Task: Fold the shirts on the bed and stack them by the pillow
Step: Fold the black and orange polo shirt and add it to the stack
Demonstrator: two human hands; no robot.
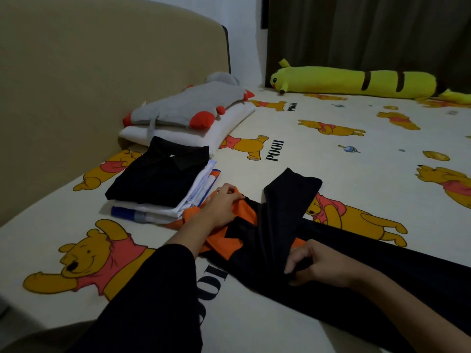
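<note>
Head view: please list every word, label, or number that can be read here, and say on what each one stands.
"POOH": printed on the bed sheet beside a bear.
"POOH": smaller, again on the sheet, beside another bear near the pillow.
"OH": partly visible on the sheet near the left hand's sleeve.
Blue print on the folded white shirt in the stack: too small to read.

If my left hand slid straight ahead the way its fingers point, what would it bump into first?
Probably the sleeve of the black and orange shirt that the left hand holds: its fingers point right, along the collar, toward that folded-over sleeve. Depth is hard to judge here.
</note>
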